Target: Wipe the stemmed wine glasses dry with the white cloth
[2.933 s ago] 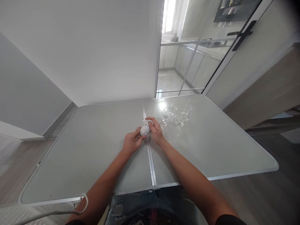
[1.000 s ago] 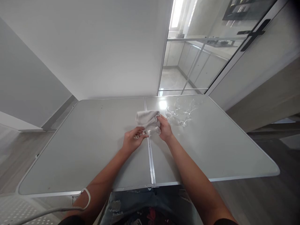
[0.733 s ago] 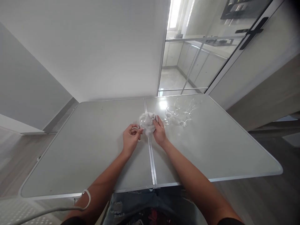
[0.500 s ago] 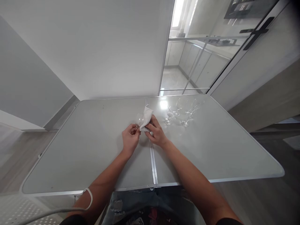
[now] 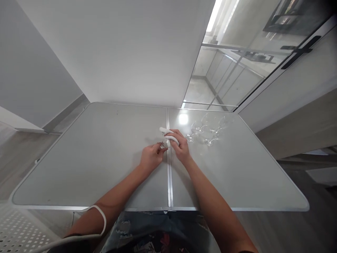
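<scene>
Near the table's middle seam, my left hand (image 5: 152, 155) pinches the stem of a clear stemmed glass (image 5: 162, 144), only partly visible between my fingers. My right hand (image 5: 179, 144) is closed around a folded white cloth (image 5: 172, 137), held right above and beside the glass. Much of the glass's bowl is hidden by the cloth and my right fingers. Both hands are close together, just over the tabletop.
Several clear stemmed glasses (image 5: 209, 141) stand upright together on the right half of the grey folding table (image 5: 92, 168). Behind the table rises a white wall (image 5: 126, 52), with a glazed door (image 5: 226, 70) at right. A white cable (image 5: 104, 214) loops by my left forearm.
My right hand has turned, and the cloth has gone from standing up over the glass to lying folded within my fingers. The camera view has shifted slightly.
</scene>
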Demonstrator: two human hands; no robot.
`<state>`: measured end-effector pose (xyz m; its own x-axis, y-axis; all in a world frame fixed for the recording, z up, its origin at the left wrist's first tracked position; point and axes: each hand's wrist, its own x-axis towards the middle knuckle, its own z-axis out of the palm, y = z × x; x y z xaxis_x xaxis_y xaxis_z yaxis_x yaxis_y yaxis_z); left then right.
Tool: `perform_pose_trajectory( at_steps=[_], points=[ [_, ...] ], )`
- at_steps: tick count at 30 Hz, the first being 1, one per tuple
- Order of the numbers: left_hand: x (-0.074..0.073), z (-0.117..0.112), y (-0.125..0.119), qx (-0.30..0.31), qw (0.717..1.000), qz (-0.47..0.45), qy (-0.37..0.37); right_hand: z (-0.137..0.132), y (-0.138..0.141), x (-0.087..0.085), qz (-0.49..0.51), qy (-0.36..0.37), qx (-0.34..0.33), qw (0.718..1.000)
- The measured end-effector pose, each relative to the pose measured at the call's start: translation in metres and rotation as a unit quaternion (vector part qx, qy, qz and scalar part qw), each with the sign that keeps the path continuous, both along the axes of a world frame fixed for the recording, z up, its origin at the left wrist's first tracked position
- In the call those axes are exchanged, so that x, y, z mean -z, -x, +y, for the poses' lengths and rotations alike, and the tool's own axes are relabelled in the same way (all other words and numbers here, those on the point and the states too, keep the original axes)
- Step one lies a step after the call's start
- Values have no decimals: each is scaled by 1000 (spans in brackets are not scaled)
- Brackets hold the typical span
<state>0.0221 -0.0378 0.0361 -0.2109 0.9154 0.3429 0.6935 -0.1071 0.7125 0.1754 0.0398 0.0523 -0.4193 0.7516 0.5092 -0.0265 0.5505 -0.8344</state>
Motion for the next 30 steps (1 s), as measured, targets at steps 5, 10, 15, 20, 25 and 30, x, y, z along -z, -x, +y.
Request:
perform_pose_trajectory(
  at_steps=[5,10,15,20,25,30],
  points=[
    [2,4,-1,13,991,-128,25,5,13,15,239,280,24,930],
    [1,8,-3,18,944,-319,80,-2,32,29,294,403,-19,866],
    [-2,10,3,-19,970,-237,48,-20,42,26,276,432,-84,855],
    [4,13,12,-39,987,-143,58,-19,37,30,212,386,-135,888],
    [4,11,14,-32,996,-75,43,-14,35,30,131,272,-105,948],
    [2,13,18,-56,993,-104,19,-13,31,23,140,308,-94,936]
  ],
)
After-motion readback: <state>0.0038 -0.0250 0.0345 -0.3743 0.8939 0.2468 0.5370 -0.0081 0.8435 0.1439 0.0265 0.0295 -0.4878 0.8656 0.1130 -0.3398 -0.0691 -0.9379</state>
